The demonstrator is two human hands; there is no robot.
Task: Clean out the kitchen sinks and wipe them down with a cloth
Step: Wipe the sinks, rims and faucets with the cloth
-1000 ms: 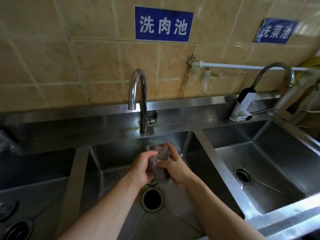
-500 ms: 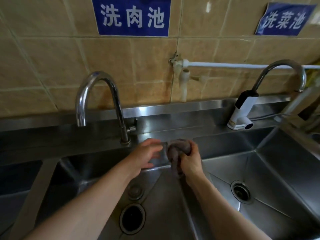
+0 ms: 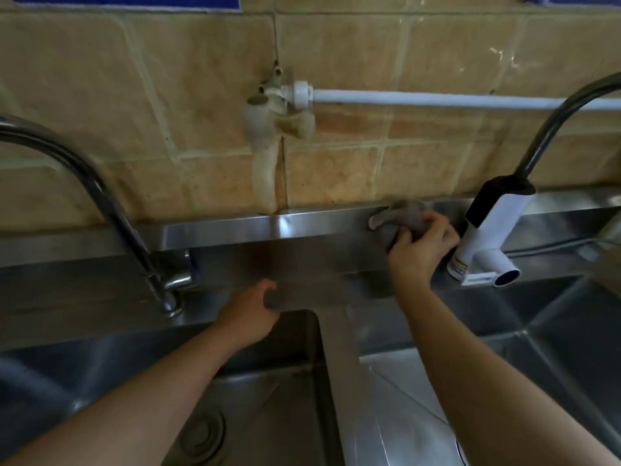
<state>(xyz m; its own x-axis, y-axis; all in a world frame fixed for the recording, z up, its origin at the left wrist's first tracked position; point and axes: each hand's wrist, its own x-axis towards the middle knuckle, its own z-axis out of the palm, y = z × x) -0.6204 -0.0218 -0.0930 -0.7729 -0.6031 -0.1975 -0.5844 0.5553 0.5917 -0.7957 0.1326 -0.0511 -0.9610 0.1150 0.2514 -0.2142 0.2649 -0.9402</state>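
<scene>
Along the far wall, tan tiles (image 3: 437,42) rise above a steel backsplash (image 3: 235,227) that runs behind two sinks: the left sink (image 3: 262,398) with a round drain (image 3: 201,432) in its floor, and the right sink (image 3: 403,415), a flat divider (image 3: 339,331) between them. A chrome tap (image 3: 111,210) arches at the left; a white-bodied tap (image 3: 487,237) stands at the right, under a white pipe (image 3: 470,100) on the tiles. The right hand (image 3: 420,250) has its fingers closed around a bunched grey cloth (image 3: 400,218), pressing it to the backsplash just left of the white tap. The left hand (image 3: 248,314) rests empty on the ledge, fingers loosely curled.
</scene>
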